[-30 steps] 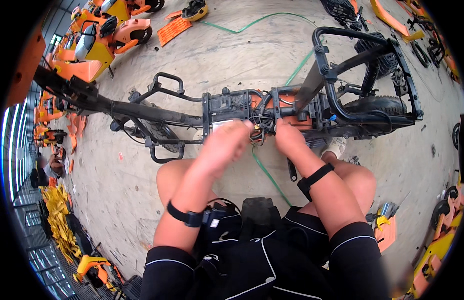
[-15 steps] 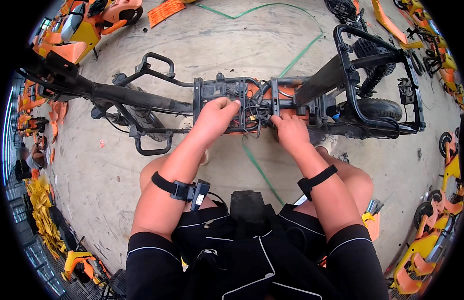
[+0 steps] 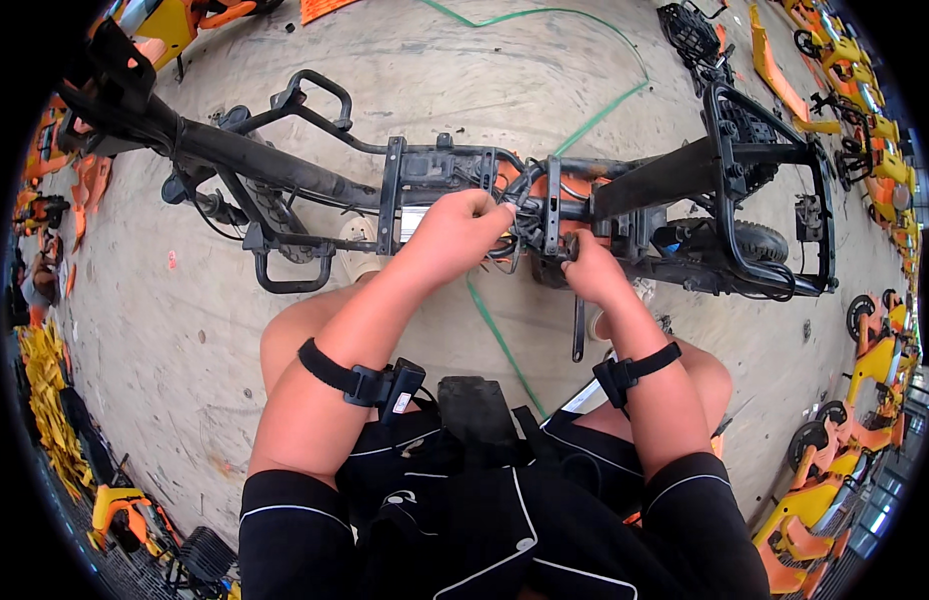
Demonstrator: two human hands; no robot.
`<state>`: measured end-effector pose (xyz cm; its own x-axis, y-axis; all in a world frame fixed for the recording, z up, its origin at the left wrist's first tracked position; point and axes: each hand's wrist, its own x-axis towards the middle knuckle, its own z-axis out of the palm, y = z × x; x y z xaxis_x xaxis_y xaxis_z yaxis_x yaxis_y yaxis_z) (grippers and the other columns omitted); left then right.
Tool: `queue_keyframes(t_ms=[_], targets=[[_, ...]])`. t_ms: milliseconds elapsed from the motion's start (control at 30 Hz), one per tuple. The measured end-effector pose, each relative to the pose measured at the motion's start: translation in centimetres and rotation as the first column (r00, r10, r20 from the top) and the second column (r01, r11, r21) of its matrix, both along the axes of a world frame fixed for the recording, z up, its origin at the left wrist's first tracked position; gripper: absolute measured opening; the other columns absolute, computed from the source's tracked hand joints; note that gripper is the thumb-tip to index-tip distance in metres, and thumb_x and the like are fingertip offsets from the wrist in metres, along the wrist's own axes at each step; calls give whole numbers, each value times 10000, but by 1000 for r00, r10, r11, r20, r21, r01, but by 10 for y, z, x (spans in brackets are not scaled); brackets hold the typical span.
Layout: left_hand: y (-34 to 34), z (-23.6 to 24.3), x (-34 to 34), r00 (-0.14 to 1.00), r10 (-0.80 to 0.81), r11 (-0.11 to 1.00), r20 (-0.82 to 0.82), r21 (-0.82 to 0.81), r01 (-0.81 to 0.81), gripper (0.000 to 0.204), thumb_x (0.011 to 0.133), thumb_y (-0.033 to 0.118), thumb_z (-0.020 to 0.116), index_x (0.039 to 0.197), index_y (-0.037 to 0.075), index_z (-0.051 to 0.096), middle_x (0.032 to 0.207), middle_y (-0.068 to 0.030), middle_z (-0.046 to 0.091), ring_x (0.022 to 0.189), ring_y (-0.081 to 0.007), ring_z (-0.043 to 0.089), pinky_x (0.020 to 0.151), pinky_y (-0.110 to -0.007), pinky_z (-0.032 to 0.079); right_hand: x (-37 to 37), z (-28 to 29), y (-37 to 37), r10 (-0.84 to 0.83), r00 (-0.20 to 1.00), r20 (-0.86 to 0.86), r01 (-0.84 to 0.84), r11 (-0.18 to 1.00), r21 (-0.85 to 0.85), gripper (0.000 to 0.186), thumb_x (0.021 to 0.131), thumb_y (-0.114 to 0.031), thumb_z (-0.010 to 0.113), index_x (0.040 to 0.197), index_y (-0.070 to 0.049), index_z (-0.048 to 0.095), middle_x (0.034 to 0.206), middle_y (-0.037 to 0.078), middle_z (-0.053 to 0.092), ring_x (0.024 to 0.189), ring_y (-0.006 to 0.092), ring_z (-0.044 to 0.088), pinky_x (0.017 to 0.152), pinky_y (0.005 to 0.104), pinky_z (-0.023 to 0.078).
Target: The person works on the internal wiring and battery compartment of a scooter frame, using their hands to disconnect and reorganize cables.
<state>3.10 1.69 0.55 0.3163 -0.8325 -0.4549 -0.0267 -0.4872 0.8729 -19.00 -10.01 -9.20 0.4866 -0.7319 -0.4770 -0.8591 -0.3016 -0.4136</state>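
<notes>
A bare black scooter frame (image 3: 285,163) spans ten to three o'clock, its wiring bundle (image 3: 528,212) at one. At the wiring's eight o'clock, the left hand (image 3: 460,235) pinches; at its five, the right hand (image 3: 595,268) curls; what either grasps, I cannot tell. The forearm-strapped box (image 3: 408,379) bears a white label (image 3: 402,403), apparently printed, too small to read.

Wire bundle (image 3: 528,215) reachable from above, hemmed in at the sides.
I can come in from above between the left crossbar (image 3: 390,195) and right crossbar (image 3: 553,205); left hand (image 3: 455,235) covers part of that slot. On my right, the thick slanted tube (image 3: 655,182) and rear rack frame (image 3: 731,190) block sideways passage; a black lever (image 3: 579,332) sticks out just below the right hand (image 3: 593,268).
</notes>
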Motion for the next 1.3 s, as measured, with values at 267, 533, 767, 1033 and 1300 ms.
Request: queue_keyframes(t_ms=[267,533,767,1033,1300], targets=[[4,-5,4,990,-67,998,122,13,66,386,911,330,630,768,-28,615,678,-103,608,636,-178,555,624,-358,474,6,-6,5,-18,1000,-22,18,1000,25,477,817,-148,594,1255,-2,475,1111,300,643,1068,461,617,922,503,486],[9,9,5,985,-100,995,138,-7,102,385,918,325,630,756,-23,609,653,-102,603,647,-179,648,592,-329,490,12,-9,7,-49,997,-53,52,997,54,574,847,-195,632,1345,9,431,1174,293,632,1120,440,605,952,481,477],[10,4,8,986,-102,994,135,-21,106,380,915,328,627,762,-20,621,677,-118,648,655,-197,662,611,-342,496,12,-14,6,-111,993,-27,113,991,68,594,847,-225,687,1328,37,459,1188,259,633,1095,398,632,914,445,508],[13,4,8,991,-101,994,90,-32,104,381,907,337,633,755,-12,629,676,-116,658,647,-198,649,619,-347,491,23,2,10,-622,781,53,472,645,601,335,928,-202,672,1167,-12,534,1012,107,641,748,214,679,572,336,602],[3,-8,2,983,-148,988,113,-18,150,370,929,313,649,783,-26,633,696,-88,639,659,-138,562,615,-329,462,26,-17,15,-819,564,103,444,406,799,252,950,-185,645,1090,-7,535,985,102,632,728,245,693,590,364,631]])
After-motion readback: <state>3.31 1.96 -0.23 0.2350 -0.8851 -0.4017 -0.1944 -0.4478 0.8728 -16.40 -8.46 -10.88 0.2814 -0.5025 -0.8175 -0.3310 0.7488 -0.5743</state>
